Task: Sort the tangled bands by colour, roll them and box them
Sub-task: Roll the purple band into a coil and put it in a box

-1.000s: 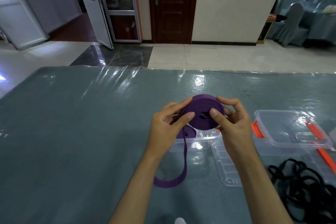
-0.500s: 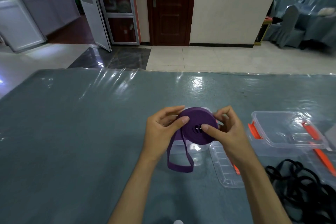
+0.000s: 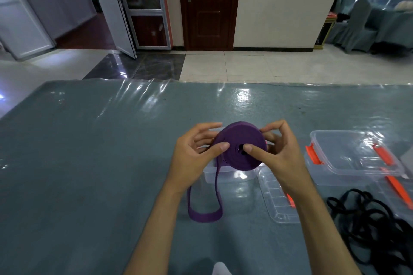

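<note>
Two bare hands raised over a grey-blue table under a shiny clear plastic cover, holding a purple band roll between them near the middle of the table, above a clear plastic box. Left hand gripping the roll's left rim, thumb pressed on the near face, fingers curled round the far side. Right hand gripping the right rim, thumb tip pressed beside the dark hole at the roll's centre, fingers curled behind the far side. Unrolled tail of the purple band hanging from the left of the roll in a loop, its bottom resting on the table toward the near edge.

Just right of the box, under the right wrist, a clear lid lying flat. Further right, toward the right edge, a second clear box with orange latches. At the near right corner, a tangle of black bands heaped on the table.

Beyond the far edge: tiled floor, a dark brown door, a glazed door standing ajar at left, draped chairs at right.
</note>
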Demonstrator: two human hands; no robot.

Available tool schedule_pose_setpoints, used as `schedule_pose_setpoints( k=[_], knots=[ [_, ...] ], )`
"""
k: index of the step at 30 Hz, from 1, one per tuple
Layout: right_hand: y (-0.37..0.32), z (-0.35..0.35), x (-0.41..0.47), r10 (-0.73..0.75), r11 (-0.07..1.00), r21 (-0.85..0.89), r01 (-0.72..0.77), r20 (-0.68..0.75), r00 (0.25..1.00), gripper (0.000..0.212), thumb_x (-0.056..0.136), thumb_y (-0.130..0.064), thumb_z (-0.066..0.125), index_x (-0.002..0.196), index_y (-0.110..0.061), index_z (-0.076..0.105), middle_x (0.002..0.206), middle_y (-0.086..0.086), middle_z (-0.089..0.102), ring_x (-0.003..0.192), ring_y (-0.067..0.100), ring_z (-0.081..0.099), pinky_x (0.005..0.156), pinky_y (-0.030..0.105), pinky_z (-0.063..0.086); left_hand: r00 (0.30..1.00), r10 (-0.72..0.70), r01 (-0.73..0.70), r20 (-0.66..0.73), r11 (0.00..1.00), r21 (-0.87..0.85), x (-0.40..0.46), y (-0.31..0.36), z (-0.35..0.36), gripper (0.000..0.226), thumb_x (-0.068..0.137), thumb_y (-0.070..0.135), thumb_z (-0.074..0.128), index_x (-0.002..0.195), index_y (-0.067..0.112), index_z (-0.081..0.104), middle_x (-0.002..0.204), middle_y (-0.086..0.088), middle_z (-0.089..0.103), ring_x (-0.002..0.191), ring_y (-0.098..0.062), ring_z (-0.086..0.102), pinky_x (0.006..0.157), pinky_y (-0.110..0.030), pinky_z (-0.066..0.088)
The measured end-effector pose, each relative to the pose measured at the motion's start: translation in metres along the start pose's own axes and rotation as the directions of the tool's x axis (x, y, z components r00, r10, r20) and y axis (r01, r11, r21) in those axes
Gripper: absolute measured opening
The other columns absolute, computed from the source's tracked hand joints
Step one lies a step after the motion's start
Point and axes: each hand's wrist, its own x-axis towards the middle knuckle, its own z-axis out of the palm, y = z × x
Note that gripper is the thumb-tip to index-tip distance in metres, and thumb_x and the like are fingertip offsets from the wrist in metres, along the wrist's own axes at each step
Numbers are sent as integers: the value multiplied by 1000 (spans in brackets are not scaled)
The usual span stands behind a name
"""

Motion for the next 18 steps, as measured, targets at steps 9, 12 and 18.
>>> schedule_pose_setpoints(
  k=[9, 12, 18],
  knots=[
    [4, 9, -3, -51, 999, 10, 52, -123, 991, 50, 76, -26, 95, 113, -24, 61, 116, 9, 77, 102, 31, 77, 80, 49, 66, 994, 8, -3, 107, 999, -46, 1, 3, 3, 39, 95, 19, 78, 132, 29, 72, 124, -2, 76, 119, -23, 72, 100, -28, 57],
    [4, 3, -2, 20, 999, -45, -20, -13, 1000, 54, 79, -28, 93, 120, -29, 57, 111, 9, 78, 90, 32, 79, 70, 49, 67, 1000, 22, -22, -12, 1000, 7, -1, 6, 1, 32, 85, 31, 87, 115, 36, 76, 113, 2, 78, 110, -20, 75, 95, -27, 59],
    [0, 0, -4, -20, 1000, -16, 19, -18, 1000, 49, 81, -20, 91, 123, -29, 68, 116, 6, 77, 101, 30, 77, 74, 37, 66, 998, -39, 46, 59, 993, -109, 0, -2, 5, 33, 84, 33, 89, 114, 29, 77, 120, -2, 78, 114, -21, 74, 95, -27, 58]
  ],
)
